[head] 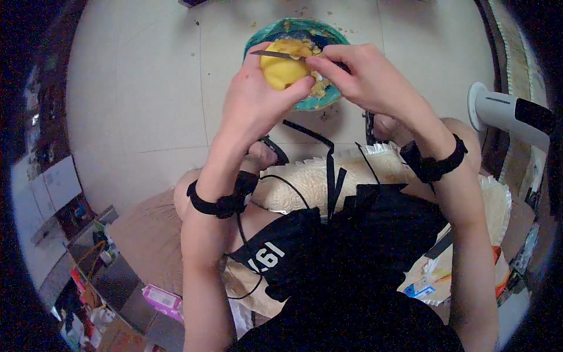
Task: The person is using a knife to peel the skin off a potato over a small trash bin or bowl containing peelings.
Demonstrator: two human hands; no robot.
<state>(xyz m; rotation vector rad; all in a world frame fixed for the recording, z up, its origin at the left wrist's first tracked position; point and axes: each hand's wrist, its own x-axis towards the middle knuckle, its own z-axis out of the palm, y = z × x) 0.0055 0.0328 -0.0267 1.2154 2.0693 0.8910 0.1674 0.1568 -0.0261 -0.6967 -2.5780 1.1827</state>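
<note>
My left hand (pixel 259 88) is wrapped around a round yellow fruit or vegetable (pixel 283 72), with the thumb along its near side. Brown patches of skin show on its top, and it looks partly peeled. In my right hand (pixel 360 72) is a knife (pixel 275 54), its dark narrow blade lying across the yellow surface and pointing left. The grip is mostly hidden by my fingers. Both hands are held over a green round basin or bin (pixel 314 104), which has pale peelings (pixel 320 90) and scraps in it.
Scraps dot the tiled floor (pixel 140 88) around the bin. A black strap (pixel 308 132) hangs from my lap near my feet. A white and black appliance (pixel 506 105) stands at the right. A cream quilted cover (pixel 290 189) lies under my legs. A pink packet (pixel 162 301) lies at lower left.
</note>
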